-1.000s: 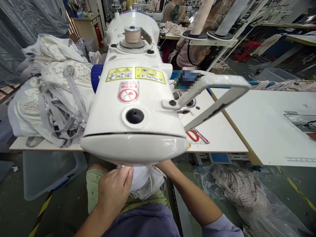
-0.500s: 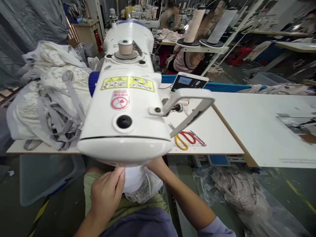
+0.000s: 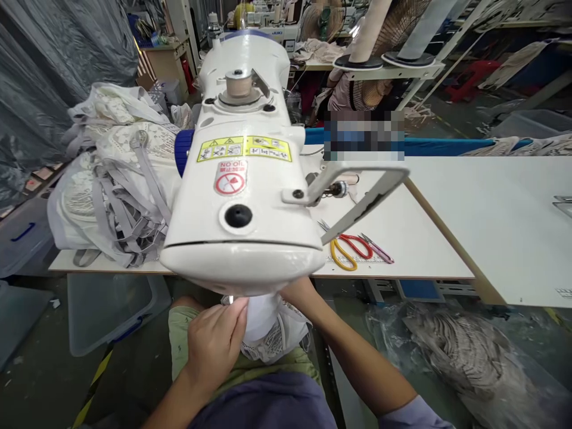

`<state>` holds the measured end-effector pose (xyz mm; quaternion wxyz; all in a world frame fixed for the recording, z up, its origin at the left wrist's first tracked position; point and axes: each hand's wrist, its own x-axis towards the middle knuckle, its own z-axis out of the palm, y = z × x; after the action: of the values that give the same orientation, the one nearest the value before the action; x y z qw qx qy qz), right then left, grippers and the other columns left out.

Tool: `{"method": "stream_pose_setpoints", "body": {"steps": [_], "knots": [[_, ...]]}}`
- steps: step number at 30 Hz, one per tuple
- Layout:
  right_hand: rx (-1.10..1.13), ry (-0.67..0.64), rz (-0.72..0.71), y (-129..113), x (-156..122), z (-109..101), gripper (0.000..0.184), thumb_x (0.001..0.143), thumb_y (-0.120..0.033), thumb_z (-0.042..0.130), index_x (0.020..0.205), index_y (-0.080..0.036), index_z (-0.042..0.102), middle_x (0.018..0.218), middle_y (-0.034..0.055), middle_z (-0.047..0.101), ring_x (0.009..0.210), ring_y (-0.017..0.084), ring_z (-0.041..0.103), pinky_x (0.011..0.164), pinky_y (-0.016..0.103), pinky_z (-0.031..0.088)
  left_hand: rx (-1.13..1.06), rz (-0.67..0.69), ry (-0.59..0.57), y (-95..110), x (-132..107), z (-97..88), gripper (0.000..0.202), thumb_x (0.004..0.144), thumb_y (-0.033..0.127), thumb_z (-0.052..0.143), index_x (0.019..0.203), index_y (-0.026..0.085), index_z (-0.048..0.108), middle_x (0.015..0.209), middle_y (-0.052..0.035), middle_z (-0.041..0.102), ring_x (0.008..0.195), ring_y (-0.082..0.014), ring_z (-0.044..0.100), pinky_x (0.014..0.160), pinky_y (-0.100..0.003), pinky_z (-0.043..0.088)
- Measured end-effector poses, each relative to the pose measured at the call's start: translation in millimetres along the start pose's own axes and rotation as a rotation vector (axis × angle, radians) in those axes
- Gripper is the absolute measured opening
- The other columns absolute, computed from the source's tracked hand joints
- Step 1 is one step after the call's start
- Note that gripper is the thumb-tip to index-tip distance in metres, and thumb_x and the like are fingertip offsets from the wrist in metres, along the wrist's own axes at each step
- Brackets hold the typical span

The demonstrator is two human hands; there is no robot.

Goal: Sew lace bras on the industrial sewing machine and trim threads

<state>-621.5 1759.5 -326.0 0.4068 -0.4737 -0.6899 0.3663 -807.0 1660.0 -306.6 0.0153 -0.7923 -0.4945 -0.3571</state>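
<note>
A white sewing machine (image 3: 243,196) fills the middle of the view and hides the needle area. Under its front end, my left hand (image 3: 214,342) pinches a piece of white lace fabric (image 3: 268,333) that hangs down over my lap. My right hand (image 3: 297,292) reaches under the machine head; only the wrist and the back of the hand show, and its fingers are hidden behind the machine.
A heap of white lace pieces and grey straps (image 3: 111,190) lies on the table left of the machine. Scissors with yellow and red handles (image 3: 351,250) lie on the white table (image 3: 424,232) to the right. A plastic bag of beige fabric (image 3: 451,351) sits on the floor at right, and a clear bin (image 3: 105,304) under the table at left.
The view has shifted slightly to the left and up. My left hand stays pinched on the white fabric under the machine head; the right arm holds the same place.
</note>
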Motion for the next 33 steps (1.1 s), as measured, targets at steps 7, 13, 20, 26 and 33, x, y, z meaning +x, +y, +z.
{"method": "stream_pose_setpoints", "body": {"steps": [7, 13, 20, 26, 33], "knots": [[-0.031, 0.017, 0.012, 3.4, -0.3, -1.3, 0.017, 0.088, -0.028, 0.062, 0.073, -0.024, 0.069, 0.057, -0.0006, 0.062, 0.065, 0.021, 0.062, 0.065, 0.031, 0.051, -0.010, 0.053, -0.015, 3.0, 1.4, 1.4, 0.020, 0.094, 0.010, 0.061, 0.113, 0.016, 0.065, 0.071, 0.0006, 0.072, 0.059, -0.0128, 0.064, 0.060, -0.028, 0.043], [-0.009, 0.029, 0.009, -3.2, -1.4, -7.5, 0.019, 0.088, -0.032, 0.060, 0.073, -0.024, 0.069, 0.055, -0.0020, 0.059, 0.057, 0.018, 0.055, 0.059, 0.028, 0.046, 0.053, 0.128, -0.009, 6.5, 2.4, 1.5, 0.021, 0.092, 0.008, 0.064, 0.112, 0.014, 0.066, 0.068, 0.0004, 0.070, 0.057, -0.0137, 0.063, 0.059, -0.029, 0.042], [0.126, 0.038, 0.082, -6.3, -7.7, -5.0, 0.018, 0.088, -0.032, 0.058, 0.093, -0.019, 0.069, 0.062, -0.0040, 0.056, 0.059, 0.014, 0.049, 0.058, 0.025, 0.036, -0.067, -0.007, -0.050, 2.0, -0.8, -6.5, 0.019, 0.096, 0.011, 0.059, 0.112, 0.016, 0.069, 0.081, -0.0026, 0.076, 0.065, -0.0138, 0.068, 0.062, -0.026, 0.048], [0.851, 0.011, 0.400, -8.7, -44.7, 17.3, 0.036, 0.087, -0.055, 0.064, 0.084, -0.021, 0.052, 0.057, -0.0089, 0.038, 0.050, 0.010, 0.030, 0.047, 0.022, 0.025, -0.227, -0.218, -0.060, -0.8, 0.2, -18.7, 0.019, 0.096, 0.021, 0.057, 0.104, 0.020, 0.074, 0.094, -0.0044, 0.080, 0.081, -0.0177, 0.076, 0.069, -0.023, 0.058], [1.089, -0.078, 0.552, -5.5, -96.8, 29.4, 0.042, 0.076, -0.056, 0.078, 0.082, -0.021, 0.055, 0.049, -0.0105, 0.035, 0.044, 0.007, 0.024, 0.043, 0.020, 0.022, -0.266, -0.254, -0.219, -4.0, -11.4, -36.0, 0.017, 0.096, 0.023, 0.058, 0.104, 0.023, 0.073, 0.091, -0.0006, 0.079, 0.078, -0.0143, 0.074, 0.067, -0.021, 0.056]]}}
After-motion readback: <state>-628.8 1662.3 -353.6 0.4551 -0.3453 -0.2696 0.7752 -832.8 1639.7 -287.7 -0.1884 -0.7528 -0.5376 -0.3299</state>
